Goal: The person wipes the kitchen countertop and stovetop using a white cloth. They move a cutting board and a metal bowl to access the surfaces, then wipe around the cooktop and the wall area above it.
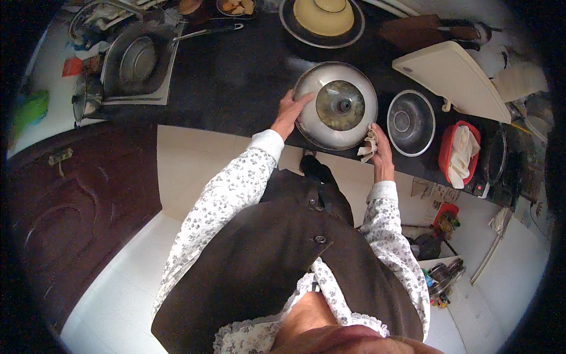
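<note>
A round steel lid [305, 110] with a glass centre [329, 99] and dark knob lies in front of me at the counter's front edge. Something greenish shows through the glass; any vessel beneath is hidden. My left hand [290, 113] grips the lid's left rim, thumb on top and the other fingers mostly out of sight. At the lower right rim, my right hand [382, 148] pinches a crumpled beige cloth [369, 144]. Its fingertips are close to the rim, and I cannot tell whether they press on it. A metal bowl [413, 124] stands just right of that hand.
Behind the lid, a yellow bowl [325, 20] sits upside down in a dark basin [287, 33]. To the right are a cutting board [451, 79], a knife block [409, 33] and a red basket [446, 152] holding a pale cloth [462, 155]. A sink [112, 90] is at the left.
</note>
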Demonstrator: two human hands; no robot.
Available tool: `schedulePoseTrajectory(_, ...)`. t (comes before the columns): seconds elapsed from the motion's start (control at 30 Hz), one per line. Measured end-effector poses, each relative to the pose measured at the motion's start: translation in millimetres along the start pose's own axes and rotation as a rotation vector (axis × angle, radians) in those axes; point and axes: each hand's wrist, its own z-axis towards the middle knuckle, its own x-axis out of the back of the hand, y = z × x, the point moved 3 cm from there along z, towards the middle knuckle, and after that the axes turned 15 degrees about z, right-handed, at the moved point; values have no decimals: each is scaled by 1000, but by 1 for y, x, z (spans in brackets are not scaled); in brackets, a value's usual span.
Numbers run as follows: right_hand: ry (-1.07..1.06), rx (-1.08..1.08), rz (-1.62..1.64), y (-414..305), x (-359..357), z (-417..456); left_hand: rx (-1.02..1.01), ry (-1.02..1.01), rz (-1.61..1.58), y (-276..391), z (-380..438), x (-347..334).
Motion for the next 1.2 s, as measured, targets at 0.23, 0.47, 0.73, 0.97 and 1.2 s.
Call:
schedulePoseTrajectory(0.23, 54, 117, -346, 22, -8, -72, -63, 303, 97, 27, -36, 51)
schedulePoseTrajectory(0.47, -309, -111, -438, 82, -164, -91, -120, 391, -25, 25, -88, 163)
schedulePoseTrajectory(0.73, -316, 839, -815, 99, -386, 36, -121, 413, 91, 37, -125, 310)
schedulePoseTrajectory(0.97, -163, 1291, -1519, 230, -466, 127, -39, 473, 155, 5, -122, 496)
schedulePoseTrajectory(1.2, -551, 1101, -1420, 265, -462, 57, 38, 452, 108, -13, -138, 473)
